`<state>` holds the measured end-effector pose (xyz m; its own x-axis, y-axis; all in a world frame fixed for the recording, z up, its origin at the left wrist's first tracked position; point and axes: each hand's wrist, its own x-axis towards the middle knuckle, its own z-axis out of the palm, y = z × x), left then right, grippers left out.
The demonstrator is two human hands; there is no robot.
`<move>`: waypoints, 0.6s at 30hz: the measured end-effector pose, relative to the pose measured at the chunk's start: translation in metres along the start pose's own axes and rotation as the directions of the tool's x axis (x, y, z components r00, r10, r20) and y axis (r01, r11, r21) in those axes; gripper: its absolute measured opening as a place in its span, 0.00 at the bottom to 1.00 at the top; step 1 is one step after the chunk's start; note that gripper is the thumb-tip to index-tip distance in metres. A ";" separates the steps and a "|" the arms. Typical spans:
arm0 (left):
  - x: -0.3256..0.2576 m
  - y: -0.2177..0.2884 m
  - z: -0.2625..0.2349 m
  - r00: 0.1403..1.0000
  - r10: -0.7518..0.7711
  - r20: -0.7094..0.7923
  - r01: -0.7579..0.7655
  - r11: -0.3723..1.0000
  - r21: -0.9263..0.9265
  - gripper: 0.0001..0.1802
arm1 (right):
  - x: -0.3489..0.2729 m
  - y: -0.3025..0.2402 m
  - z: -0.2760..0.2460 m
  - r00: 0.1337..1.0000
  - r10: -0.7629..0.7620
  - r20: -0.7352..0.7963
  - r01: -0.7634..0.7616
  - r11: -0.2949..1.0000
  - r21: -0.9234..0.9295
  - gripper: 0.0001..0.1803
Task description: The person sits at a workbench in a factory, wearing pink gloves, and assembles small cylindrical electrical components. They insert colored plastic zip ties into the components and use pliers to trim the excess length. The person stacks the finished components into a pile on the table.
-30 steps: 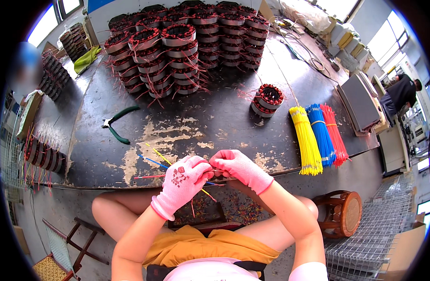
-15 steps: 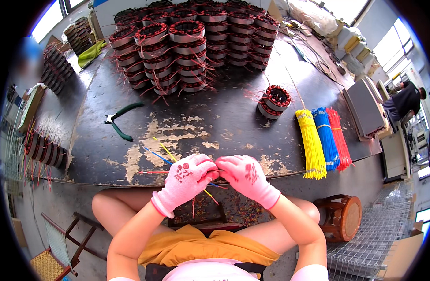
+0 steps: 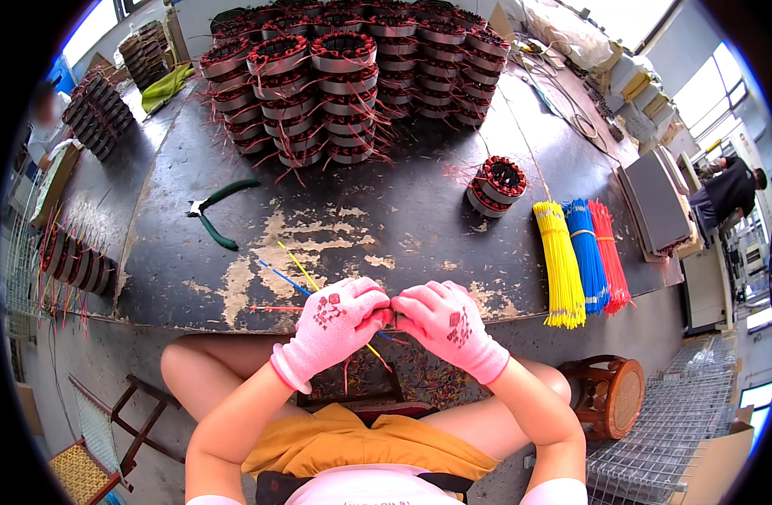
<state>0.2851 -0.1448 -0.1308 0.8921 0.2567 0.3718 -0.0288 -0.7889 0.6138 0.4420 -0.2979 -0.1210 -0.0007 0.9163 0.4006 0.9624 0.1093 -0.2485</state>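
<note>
Left hand (image 3: 335, 322) closed around a yellow wire (image 3: 298, 264), blue wire (image 3: 279, 275) and red wire (image 3: 275, 309) over the tabletop's (image 3: 419, 202) front edge. Yellow and blue axes slant far-left to near-right; red points left, near level. Right hand (image 3: 445, 320) meets left fingertips, grip hidden, can't tell.

Tabletop (image 3: 411, 189) looks glossy; gloves (image 3: 328, 326), matt cloth; wires (image 3: 297, 265), plastic.
</note>
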 end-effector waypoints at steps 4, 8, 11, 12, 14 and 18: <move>0.001 0.000 -0.003 0.999 0.012 0.032 -0.012 1.000 0.006 0.06 | 0.008 -0.001 0.013 0.626 0.529 0.573 -0.703 0.064 0.709 0.12; 0.000 0.000 -0.003 0.999 0.028 0.014 -0.028 0.999 -0.045 0.05 | 0.006 -0.002 0.001 0.636 0.591 0.496 -0.762 0.380 0.525 0.14; -0.001 0.001 -0.002 1.000 0.014 0.017 -0.013 0.998 -0.059 0.05 | -0.009 -0.007 -0.005 0.951 0.284 -0.125 -0.274 0.957 0.095 0.23; -0.002 0.000 -0.001 1.000 0.002 0.006 -0.002 0.999 -0.048 0.05 | -0.008 -0.007 -0.005 0.979 0.171 -0.110 -0.177 0.983 -0.043 0.30; -0.001 0.000 -0.001 1.000 -0.005 -0.011 0.005 1.000 -0.027 0.05 | -0.010 -0.007 0.004 0.990 0.131 -0.051 -0.136 0.982 -0.127 0.29; 0.002 0.003 -0.003 1.000 0.023 0.017 -0.022 0.998 -0.052 0.06 | -0.013 0.005 0.012 0.755 0.505 0.418 -0.648 0.482 0.590 0.14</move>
<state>0.2856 -0.1452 -0.1262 0.8988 0.2290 0.3738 -0.0716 -0.7645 0.6406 0.4435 -0.3041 -0.1382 0.3722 0.9082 -0.1915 0.3039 -0.3142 -0.8994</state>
